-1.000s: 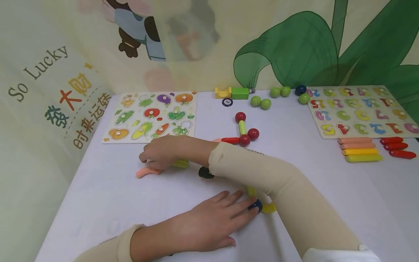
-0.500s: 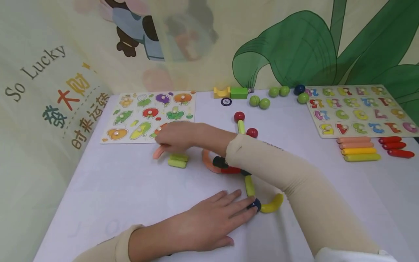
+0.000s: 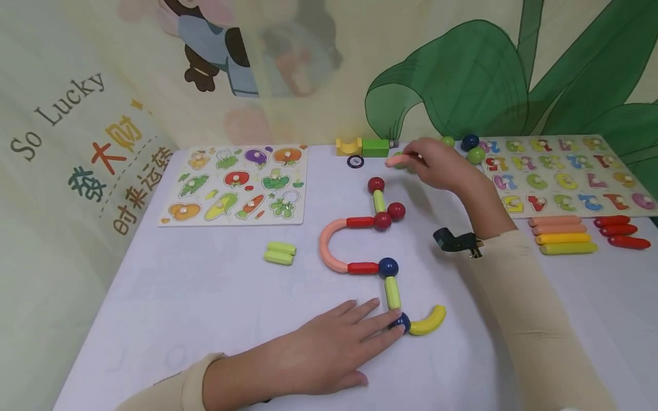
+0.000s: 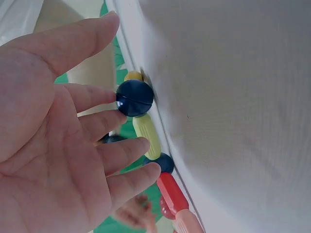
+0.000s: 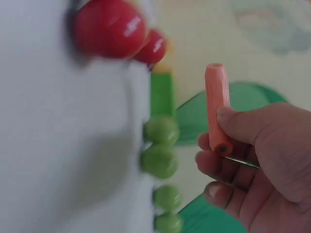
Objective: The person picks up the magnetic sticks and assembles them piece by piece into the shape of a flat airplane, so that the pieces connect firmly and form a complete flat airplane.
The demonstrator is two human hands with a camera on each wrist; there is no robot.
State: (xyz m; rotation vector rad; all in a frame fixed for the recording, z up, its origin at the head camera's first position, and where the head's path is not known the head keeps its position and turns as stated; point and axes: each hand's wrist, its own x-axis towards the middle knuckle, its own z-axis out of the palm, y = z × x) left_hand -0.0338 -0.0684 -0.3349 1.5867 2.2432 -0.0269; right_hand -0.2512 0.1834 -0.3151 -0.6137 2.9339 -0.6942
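My right hand (image 3: pixel 437 164) pinches a salmon-pink magnetic rod (image 5: pixel 216 94) between thumb and fingers, raised above the table near the green balls. It looked curved earlier; the right wrist view shows it nearly straight. My left hand (image 3: pixel 329 349) lies with fingers straight, fingertips touching a dark blue ball (image 3: pixel 403 324). A yellow curved rod (image 3: pixel 429 321) and a light green rod (image 3: pixel 393 292) join that ball. From there the chain runs through another blue ball (image 3: pixel 388 268), red rods (image 3: pixel 362 268), a pink curved rod (image 3: pixel 326 245) and red balls (image 3: pixel 382 220).
Two light green rods (image 3: pixel 280 253) lie at the left. A vegetable puzzle board (image 3: pixel 233 220) stands behind them; a number puzzle board (image 3: pixel 568 177) is at the back right. Several rods (image 3: pixel 565 237) lie in front of it. A green block (image 3: pixel 375 148) sits by the wall.
My right hand has picked up the pink rod at the left and carried it across to the back right, uncovering the chain. The left hand has stayed put.
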